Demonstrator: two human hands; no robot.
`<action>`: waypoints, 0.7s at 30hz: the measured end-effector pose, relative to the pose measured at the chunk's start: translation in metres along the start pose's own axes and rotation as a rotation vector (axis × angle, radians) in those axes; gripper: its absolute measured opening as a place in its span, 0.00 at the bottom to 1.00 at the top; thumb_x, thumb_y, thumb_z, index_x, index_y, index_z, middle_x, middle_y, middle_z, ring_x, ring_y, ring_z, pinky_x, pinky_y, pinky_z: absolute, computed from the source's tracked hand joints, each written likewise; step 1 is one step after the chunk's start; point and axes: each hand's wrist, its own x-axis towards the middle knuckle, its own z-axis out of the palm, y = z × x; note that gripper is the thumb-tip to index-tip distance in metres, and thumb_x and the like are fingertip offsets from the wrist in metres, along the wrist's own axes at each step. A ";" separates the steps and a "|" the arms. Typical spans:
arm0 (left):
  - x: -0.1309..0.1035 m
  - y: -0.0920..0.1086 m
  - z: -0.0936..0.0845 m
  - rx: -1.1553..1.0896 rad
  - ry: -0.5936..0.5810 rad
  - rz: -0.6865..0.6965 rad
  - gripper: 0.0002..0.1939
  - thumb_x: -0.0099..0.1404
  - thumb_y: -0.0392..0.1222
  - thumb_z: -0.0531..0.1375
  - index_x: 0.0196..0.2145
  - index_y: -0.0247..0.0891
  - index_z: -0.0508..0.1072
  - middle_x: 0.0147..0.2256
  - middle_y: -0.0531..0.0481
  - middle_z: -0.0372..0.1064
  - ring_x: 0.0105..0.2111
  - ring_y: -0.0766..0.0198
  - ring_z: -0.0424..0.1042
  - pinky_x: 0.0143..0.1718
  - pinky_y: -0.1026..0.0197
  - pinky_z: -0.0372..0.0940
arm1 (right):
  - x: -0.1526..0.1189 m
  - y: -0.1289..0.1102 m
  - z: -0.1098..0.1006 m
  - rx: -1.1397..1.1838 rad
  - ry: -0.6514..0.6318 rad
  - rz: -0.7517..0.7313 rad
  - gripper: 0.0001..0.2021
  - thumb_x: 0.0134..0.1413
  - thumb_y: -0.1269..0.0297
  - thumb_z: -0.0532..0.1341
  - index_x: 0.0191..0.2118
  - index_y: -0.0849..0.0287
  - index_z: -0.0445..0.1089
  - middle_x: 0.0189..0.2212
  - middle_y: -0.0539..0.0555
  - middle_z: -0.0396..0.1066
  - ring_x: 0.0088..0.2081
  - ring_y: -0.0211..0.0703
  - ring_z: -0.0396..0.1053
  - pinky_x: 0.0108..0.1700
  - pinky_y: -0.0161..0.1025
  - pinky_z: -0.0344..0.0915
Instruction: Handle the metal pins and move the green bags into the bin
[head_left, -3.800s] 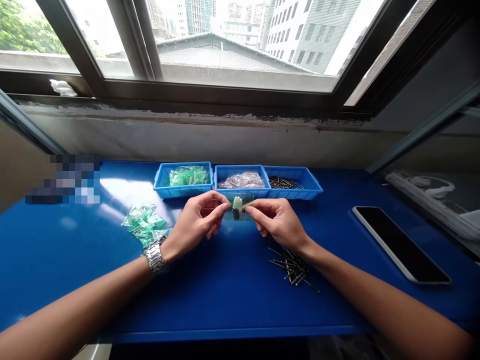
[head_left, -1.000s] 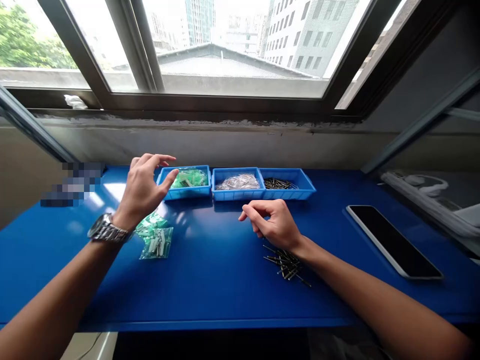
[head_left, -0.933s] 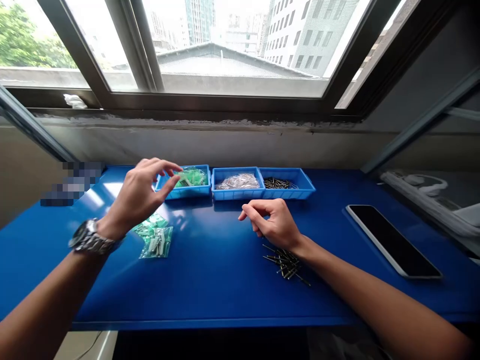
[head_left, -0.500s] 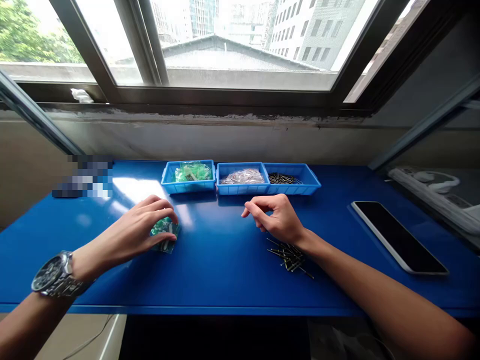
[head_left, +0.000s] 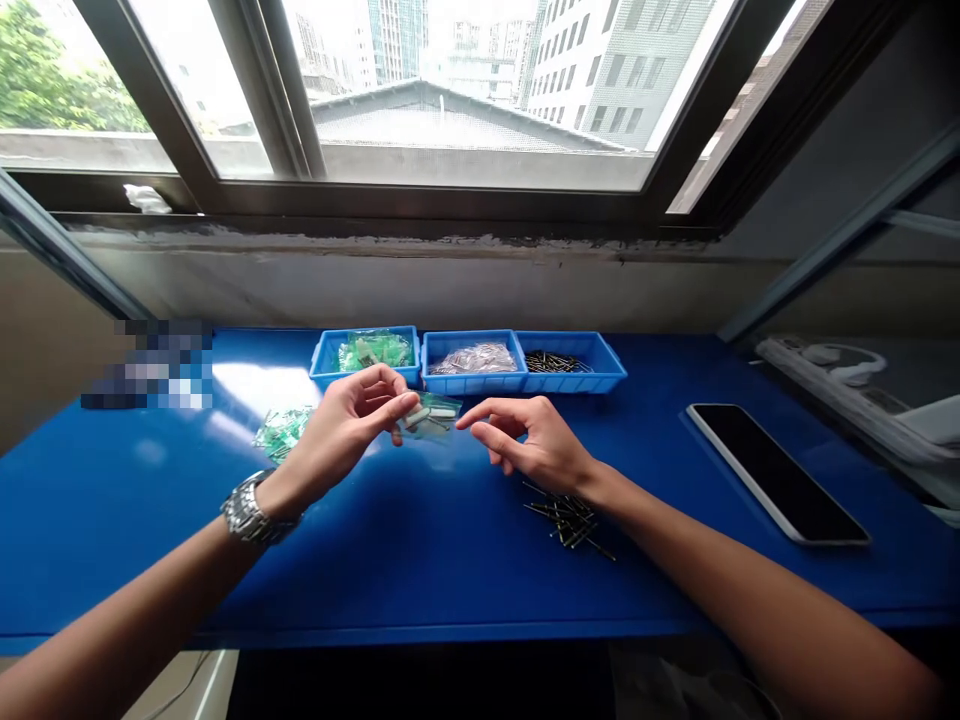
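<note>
My left hand (head_left: 367, 405) pinches a small clear plastic bag (head_left: 429, 414) by its left side, above the table. Pale pieces like wall plugs and a thin dark strip show through the plastic. Close to the bag's right edge is my right hand (head_left: 529, 440), its thumb and index finger drawn together and the other fingers curled. Whether it touches the bag or pinches something small, I cannot tell. A pile of dark screws (head_left: 568, 520) lies under and in front of the right wrist. Beyond the left forearm rest green-tinted bags (head_left: 283, 432) on the table.
Three blue bins line the back: a left bin (head_left: 322, 377) with green bags, a middle bin (head_left: 476, 383) with clear packets, and a right bin (head_left: 604, 360) with dark screws. A phone (head_left: 776, 473) lies at right on the blue table (head_left: 420, 570).
My left hand has lifted a bag from the green pile and carried it right, towards the middle. My right hand stays near its place, index finger now stretched towards the bag.
</note>
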 end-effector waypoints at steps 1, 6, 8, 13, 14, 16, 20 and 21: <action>0.004 0.000 0.006 -0.027 0.002 0.008 0.16 0.67 0.50 0.67 0.34 0.37 0.67 0.32 0.52 0.70 0.29 0.66 0.71 0.30 0.65 0.71 | 0.000 0.000 0.000 0.020 0.009 0.008 0.16 0.66 0.52 0.63 0.45 0.60 0.79 0.21 0.48 0.73 0.19 0.35 0.70 0.24 0.32 0.67; 0.020 -0.004 0.023 -0.098 -0.049 0.055 0.14 0.67 0.48 0.67 0.36 0.36 0.69 0.34 0.52 0.70 0.32 0.64 0.74 0.35 0.62 0.75 | 0.001 0.004 -0.002 0.076 0.141 -0.001 0.14 0.64 0.54 0.65 0.37 0.61 0.77 0.19 0.48 0.71 0.17 0.34 0.67 0.20 0.31 0.64; 0.024 -0.008 0.024 -0.094 -0.077 0.055 0.14 0.68 0.49 0.66 0.37 0.36 0.71 0.34 0.51 0.71 0.34 0.63 0.75 0.37 0.61 0.76 | 0.002 0.005 -0.003 0.096 0.199 0.003 0.14 0.63 0.53 0.66 0.37 0.61 0.79 0.19 0.48 0.71 0.16 0.34 0.66 0.19 0.32 0.63; 0.023 -0.024 0.023 -0.061 -0.120 0.059 0.14 0.71 0.50 0.64 0.37 0.35 0.71 0.27 0.52 0.72 0.25 0.66 0.73 0.30 0.64 0.73 | 0.004 0.009 -0.005 0.128 0.202 0.044 0.15 0.64 0.54 0.65 0.35 0.61 0.80 0.19 0.49 0.72 0.17 0.34 0.67 0.20 0.31 0.64; 0.022 -0.027 0.023 -0.060 -0.113 0.053 0.14 0.71 0.51 0.64 0.37 0.36 0.71 0.26 0.53 0.71 0.23 0.67 0.71 0.26 0.65 0.71 | 0.004 0.010 -0.004 0.134 0.177 0.058 0.15 0.65 0.54 0.65 0.35 0.61 0.79 0.20 0.49 0.72 0.18 0.33 0.67 0.20 0.31 0.64; 0.018 -0.031 0.023 -0.057 -0.088 0.034 0.15 0.70 0.51 0.64 0.37 0.36 0.70 0.22 0.55 0.68 0.19 0.68 0.67 0.19 0.68 0.66 | 0.005 0.012 -0.003 0.162 0.140 0.086 0.14 0.64 0.55 0.65 0.36 0.61 0.79 0.20 0.49 0.73 0.18 0.32 0.68 0.20 0.30 0.65; 0.013 -0.033 0.023 -0.053 -0.055 -0.011 0.15 0.70 0.52 0.64 0.38 0.36 0.70 0.18 0.56 0.67 0.15 0.71 0.63 0.14 0.72 0.58 | 0.005 0.016 0.000 0.267 0.128 0.123 0.13 0.63 0.56 0.67 0.43 0.61 0.80 0.20 0.48 0.74 0.16 0.32 0.68 0.19 0.29 0.65; 0.013 -0.033 0.023 -0.060 -0.052 -0.018 0.15 0.70 0.52 0.64 0.38 0.36 0.70 0.19 0.56 0.68 0.15 0.70 0.64 0.14 0.71 0.59 | 0.005 0.017 0.001 0.292 0.125 0.125 0.14 0.63 0.56 0.67 0.45 0.61 0.81 0.20 0.49 0.74 0.16 0.33 0.69 0.18 0.29 0.65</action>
